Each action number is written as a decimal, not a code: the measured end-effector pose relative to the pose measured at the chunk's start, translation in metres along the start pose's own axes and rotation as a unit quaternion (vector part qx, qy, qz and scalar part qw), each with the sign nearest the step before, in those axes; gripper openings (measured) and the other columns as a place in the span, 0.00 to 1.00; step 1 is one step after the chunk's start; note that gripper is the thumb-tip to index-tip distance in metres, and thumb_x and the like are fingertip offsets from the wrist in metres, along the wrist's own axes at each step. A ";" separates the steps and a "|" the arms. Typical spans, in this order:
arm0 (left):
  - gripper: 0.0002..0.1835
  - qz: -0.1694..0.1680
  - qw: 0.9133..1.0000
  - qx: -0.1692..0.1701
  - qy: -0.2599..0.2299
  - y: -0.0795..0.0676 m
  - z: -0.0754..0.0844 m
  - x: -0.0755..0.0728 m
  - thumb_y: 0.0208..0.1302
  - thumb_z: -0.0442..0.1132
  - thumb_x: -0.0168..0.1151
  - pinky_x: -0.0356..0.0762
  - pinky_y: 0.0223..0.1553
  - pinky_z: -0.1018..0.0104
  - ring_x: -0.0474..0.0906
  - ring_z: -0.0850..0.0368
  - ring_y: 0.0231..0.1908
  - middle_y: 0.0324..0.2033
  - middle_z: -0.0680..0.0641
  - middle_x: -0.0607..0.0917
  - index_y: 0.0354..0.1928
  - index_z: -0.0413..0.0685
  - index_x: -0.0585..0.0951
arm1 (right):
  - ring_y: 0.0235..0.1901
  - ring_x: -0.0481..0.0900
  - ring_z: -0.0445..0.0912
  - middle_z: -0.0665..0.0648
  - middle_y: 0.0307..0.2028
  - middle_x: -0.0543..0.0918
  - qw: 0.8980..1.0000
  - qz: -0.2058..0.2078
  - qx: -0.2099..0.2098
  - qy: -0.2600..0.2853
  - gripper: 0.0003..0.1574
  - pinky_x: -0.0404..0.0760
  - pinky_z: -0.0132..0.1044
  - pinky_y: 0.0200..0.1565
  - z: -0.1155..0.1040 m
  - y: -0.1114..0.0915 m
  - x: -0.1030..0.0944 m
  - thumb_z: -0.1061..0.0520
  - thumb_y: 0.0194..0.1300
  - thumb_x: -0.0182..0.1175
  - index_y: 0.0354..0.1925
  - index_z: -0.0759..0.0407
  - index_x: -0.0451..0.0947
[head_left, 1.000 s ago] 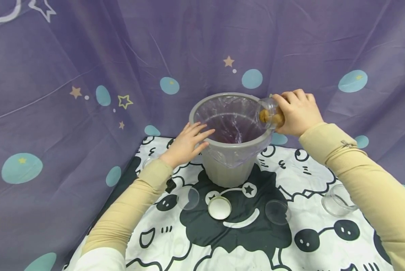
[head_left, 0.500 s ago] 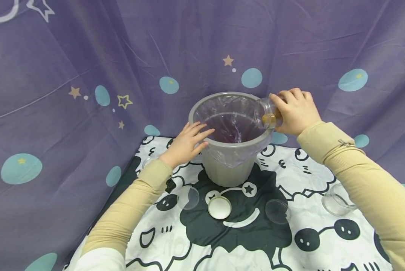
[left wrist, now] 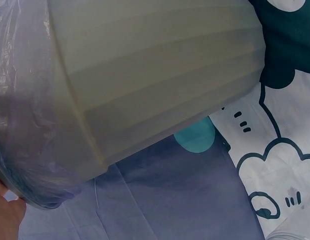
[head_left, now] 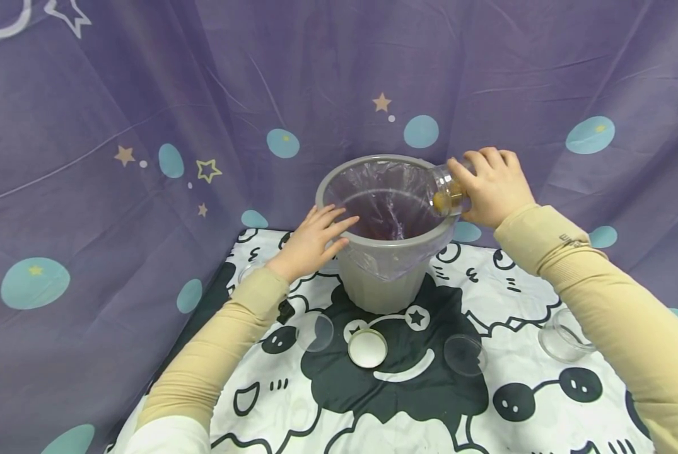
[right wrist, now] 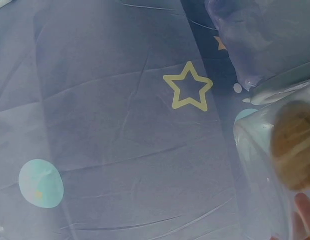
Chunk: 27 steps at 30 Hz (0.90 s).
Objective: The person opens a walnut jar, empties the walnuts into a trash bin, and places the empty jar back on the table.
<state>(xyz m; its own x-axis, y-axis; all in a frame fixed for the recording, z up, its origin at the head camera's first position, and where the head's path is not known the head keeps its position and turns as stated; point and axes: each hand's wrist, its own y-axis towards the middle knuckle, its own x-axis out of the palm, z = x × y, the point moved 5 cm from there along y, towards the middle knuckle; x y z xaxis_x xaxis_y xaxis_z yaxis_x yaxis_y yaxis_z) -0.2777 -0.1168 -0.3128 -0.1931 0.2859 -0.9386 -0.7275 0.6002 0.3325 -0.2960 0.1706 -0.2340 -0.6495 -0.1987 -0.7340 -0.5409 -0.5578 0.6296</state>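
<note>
A grey trash bin (head_left: 381,284) stands upright, lined with a thin clear purplish bag (head_left: 367,189) folded over its rim. My left hand (head_left: 310,243) rests on the rim at the near left, its fingers spread and reaching over the edge. In the left wrist view, a thumb shows against the rim. My right hand (head_left: 494,186) grips a clear jar (head_left: 439,176) that lies tipped on its side, its mouth over the right part of the bin's opening. Inside the jar is a rounded orange-brown lump (head_left: 442,203), also large in the right wrist view (right wrist: 295,145).
On the black-and-white cartoon cloth (head_left: 384,435) in front of the bin lie two clear discs (head_left: 315,332) and a white lid with a gold edge (head_left: 368,349). Another clear jar (head_left: 562,337) lies beside my right sleeve. A purple curtain (head_left: 316,63) hangs right behind the bin.
The jar and my right hand have shifted slightly left over the bin. The orange-brown contents have moved about inside the jar. My left hand stays in place on the rim.
</note>
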 end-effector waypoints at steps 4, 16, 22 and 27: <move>0.26 0.000 1.000 0.001 -0.003 0.000 0.000 0.000 0.72 0.50 0.48 0.43 0.71 0.43 0.53 0.42 0.70 0.67 0.41 0.65 0.70 0.57 0.64 | 0.46 0.72 0.64 0.70 0.47 0.76 1.000 0.002 0.001 -0.001 0.53 0.70 0.61 0.45 0.000 0.000 0.000 0.58 0.23 0.76 0.55 0.59 0.70; 0.26 0.001 1.000 -0.001 -0.004 0.000 0.000 0.000 0.72 0.50 0.48 0.43 0.72 0.44 0.54 0.42 0.70 0.67 0.41 0.65 0.70 0.57 0.64 | 0.46 0.72 0.64 0.70 0.47 0.76 1.000 0.006 -0.013 -0.008 0.49 0.70 0.60 0.47 -0.004 0.003 -0.001 0.57 0.26 0.75 0.54 0.60 0.71; 0.26 0.003 1.000 -0.001 -0.004 0.000 0.000 0.001 0.72 0.50 0.48 0.41 0.72 0.44 0.54 0.41 0.70 0.67 0.41 0.65 0.70 0.57 0.64 | 0.47 0.72 0.64 0.70 0.47 0.76 0.999 0.008 -0.031 -0.020 0.51 0.69 0.59 0.49 -0.006 0.003 -0.002 0.59 0.25 0.76 0.54 0.61 0.72; 0.26 0.003 1.000 -0.001 -0.003 0.000 -0.001 0.001 0.72 0.51 0.48 0.42 0.72 0.44 0.53 0.42 0.70 0.67 0.41 0.65 0.70 0.57 0.64 | 0.48 0.72 0.64 0.70 0.48 0.76 0.999 0.013 -0.040 -0.023 0.51 0.69 0.58 0.51 -0.007 0.003 -0.002 0.61 0.25 0.75 0.55 0.60 0.72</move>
<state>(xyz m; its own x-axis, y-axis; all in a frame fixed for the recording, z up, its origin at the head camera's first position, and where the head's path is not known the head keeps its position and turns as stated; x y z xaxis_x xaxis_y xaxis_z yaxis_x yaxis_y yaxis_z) -0.2781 -0.1174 -0.3140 -0.1928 0.2945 -0.9360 -0.7279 0.5967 0.3377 -0.2922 0.1638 -0.2323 -0.6873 -0.1787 -0.7040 -0.4795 -0.6164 0.6246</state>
